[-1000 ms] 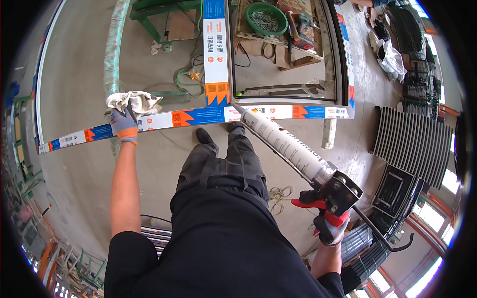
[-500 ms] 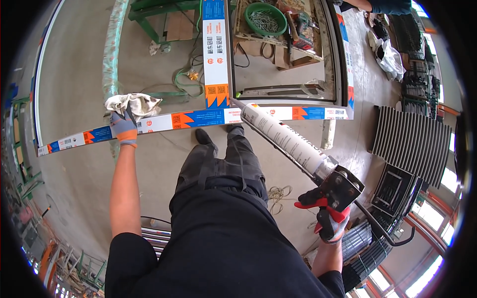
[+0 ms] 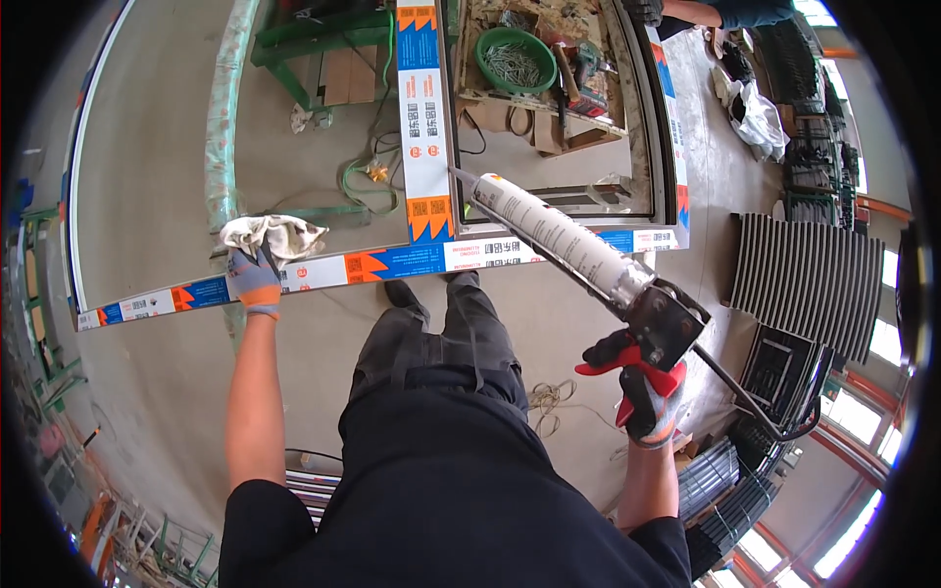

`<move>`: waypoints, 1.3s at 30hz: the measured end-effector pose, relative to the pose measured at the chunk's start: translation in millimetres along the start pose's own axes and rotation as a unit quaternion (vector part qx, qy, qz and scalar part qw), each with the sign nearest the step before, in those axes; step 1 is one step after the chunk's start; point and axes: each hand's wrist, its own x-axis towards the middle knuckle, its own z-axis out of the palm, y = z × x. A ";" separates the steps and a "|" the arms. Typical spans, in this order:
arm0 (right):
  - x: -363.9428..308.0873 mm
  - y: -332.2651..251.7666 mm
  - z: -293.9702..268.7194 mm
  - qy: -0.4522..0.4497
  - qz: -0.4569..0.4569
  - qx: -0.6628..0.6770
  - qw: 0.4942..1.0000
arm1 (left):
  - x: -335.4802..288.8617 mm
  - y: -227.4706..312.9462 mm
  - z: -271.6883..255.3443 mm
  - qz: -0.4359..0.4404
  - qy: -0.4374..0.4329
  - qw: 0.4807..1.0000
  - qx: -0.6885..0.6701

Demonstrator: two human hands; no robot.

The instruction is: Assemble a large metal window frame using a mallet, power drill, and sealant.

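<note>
White cartridge (image 3: 557,235) carries dark printed lettering (image 3: 545,224).

On the wooden desk (image 3: 575,20) stood a green bowl (image 3: 515,88) with many small metal fasteners (image 3: 513,63) inside. Immediately right of this bowl lay a power drill (image 3: 585,66). The grey floor (image 3: 314,392) carried a white bag (image 3: 761,122), well to the bowl's right, and a thin green cable (image 3: 344,183) to the bowl's left.
</note>
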 end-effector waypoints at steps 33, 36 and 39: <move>374.5 -49.0 70.2 -0.073 -0.126 0.011 0.989 | -14.1 10.4 -8.0 -0.023 -0.034 0.998 0.047; 415.2 -45.9 77.3 -0.043 -0.149 -0.020 0.988 | -5.3 32.3 -16.0 -0.032 -0.027 0.998 -0.052; 457.8 -41.6 86.8 -0.068 -0.167 0.031 0.983 | -6.1 29.9 -18.6 -0.022 -0.019 0.999 -0.040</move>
